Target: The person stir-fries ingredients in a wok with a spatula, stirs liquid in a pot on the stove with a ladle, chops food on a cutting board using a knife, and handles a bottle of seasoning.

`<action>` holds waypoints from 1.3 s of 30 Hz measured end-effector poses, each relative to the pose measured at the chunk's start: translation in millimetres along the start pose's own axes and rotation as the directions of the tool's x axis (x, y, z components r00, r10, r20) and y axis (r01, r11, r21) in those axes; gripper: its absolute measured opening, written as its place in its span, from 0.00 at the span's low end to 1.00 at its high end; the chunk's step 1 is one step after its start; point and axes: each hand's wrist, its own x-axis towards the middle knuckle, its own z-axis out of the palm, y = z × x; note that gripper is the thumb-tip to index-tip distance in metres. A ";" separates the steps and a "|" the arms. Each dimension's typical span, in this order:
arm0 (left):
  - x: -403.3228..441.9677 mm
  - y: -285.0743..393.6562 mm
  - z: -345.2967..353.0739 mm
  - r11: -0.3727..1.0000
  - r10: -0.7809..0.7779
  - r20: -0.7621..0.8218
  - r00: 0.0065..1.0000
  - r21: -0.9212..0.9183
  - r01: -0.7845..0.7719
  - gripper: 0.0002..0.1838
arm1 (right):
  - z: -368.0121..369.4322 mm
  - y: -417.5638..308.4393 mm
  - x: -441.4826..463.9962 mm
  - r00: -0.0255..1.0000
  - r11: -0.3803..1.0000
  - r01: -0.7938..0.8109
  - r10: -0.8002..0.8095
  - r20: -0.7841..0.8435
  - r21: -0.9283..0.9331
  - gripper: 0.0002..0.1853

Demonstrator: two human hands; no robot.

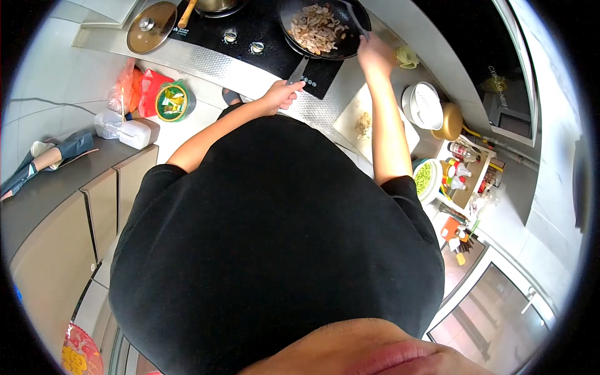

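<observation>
Near the top of the head view, a black wok (351, 45) sits on the dark glass hob, with sliced, browned pieces of food (315, 28) spread inside it. My left hand (282, 96) is closed around the wok's handle (298, 70), which points toward my body. Over the wok's right rim, my right hand (376, 56), slightly blurred, grips a long thin grey cooking utensil (357, 17). That utensil reaches into the far side of the wok; its working end cannot be made out, though it looks like a spatula.
Below my right forearm lies a white cutting board (347, 122) with chopped bits. White bowls (426, 105), a gold-coloured pot (449, 122) and a basket of green pieces (423, 179) stand right. A glass lid (150, 26) and wooden-handled pot (215, 5) are left; a bin (172, 102) stands below.
</observation>
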 end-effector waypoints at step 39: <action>0.2 -2.0 -4.6 0.999 0.036 0.003 0.999 0.021 -0.036 0.19 | -126.5 29.0 -60.1 0.966 0.997 0.076 -0.075 0.247 0.005 0.18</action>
